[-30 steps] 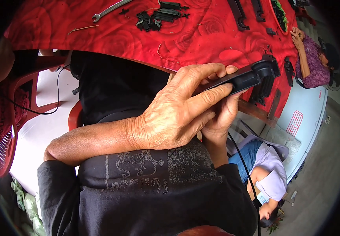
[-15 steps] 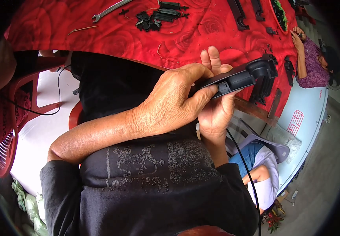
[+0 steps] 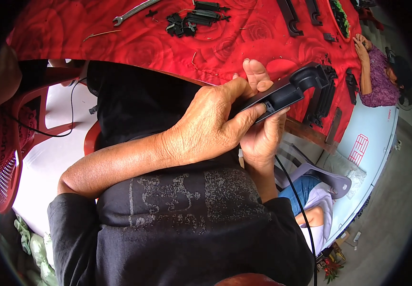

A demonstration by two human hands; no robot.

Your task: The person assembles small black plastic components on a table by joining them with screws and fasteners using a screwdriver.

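Above the table's near edge I hold a long black plastic part [image 3: 284, 97] with a trough and a rounded, hooked end pointing up to the right. My left hand [image 3: 210, 117] is closed round its lower end, the thumb pressing beside a small black clip-like piece [image 3: 269, 106] in the trough. From below, my right hand [image 3: 259, 143] supports the part; its fingers show behind it and its thumb side lies along the near edge. Much of the right palm is hidden. Several similar black parts [image 3: 318, 107] lie on the table just beyond, to the right.
On the red cloth [image 3: 134, 52] lie a wrench [image 3: 132, 13], several small black pieces [image 3: 182, 26] and more long black parts [image 3: 289, 20]. A person in purple [image 3: 380, 78] works at the right; another person [image 3: 320, 214] sits nearer. A black cable [image 3: 297, 190] hangs by my right arm.
The black part has shifted slightly left, its hooked end drawing closer. My right fingers have bent a little behind it, and the left thumb stays at the trough.
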